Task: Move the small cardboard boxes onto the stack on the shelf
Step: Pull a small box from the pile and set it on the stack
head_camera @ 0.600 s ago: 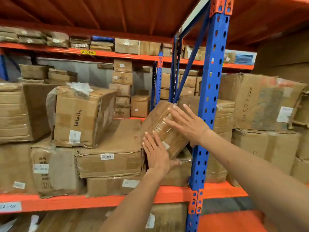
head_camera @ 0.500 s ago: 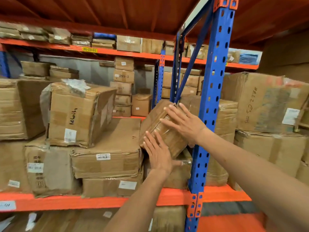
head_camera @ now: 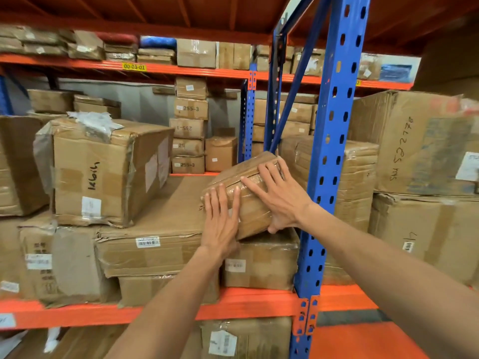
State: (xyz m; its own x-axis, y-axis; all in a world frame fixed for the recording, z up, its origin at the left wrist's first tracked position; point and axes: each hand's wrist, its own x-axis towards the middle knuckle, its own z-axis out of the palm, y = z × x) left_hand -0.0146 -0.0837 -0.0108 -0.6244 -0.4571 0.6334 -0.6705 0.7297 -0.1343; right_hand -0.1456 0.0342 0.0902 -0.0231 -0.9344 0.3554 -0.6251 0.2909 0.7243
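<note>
Where hands (head_camera: 223,224) cover it, box (head_camera: 250,174) hides.

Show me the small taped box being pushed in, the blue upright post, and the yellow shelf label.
small taped box (head_camera: 252,213), head view, its front face.
blue upright post (head_camera: 334,141), head view, its perforated front.
yellow shelf label (head_camera: 134,66), head view, its middle.

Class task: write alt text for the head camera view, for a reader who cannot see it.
Two bare hands, the left hand and the right hand, press flat against a small taped cardboard box that sits tilted on stacked cartons. The stack stands on an orange shelf, just left of a blue upright post. More boxes fill the racking around it.
</note>
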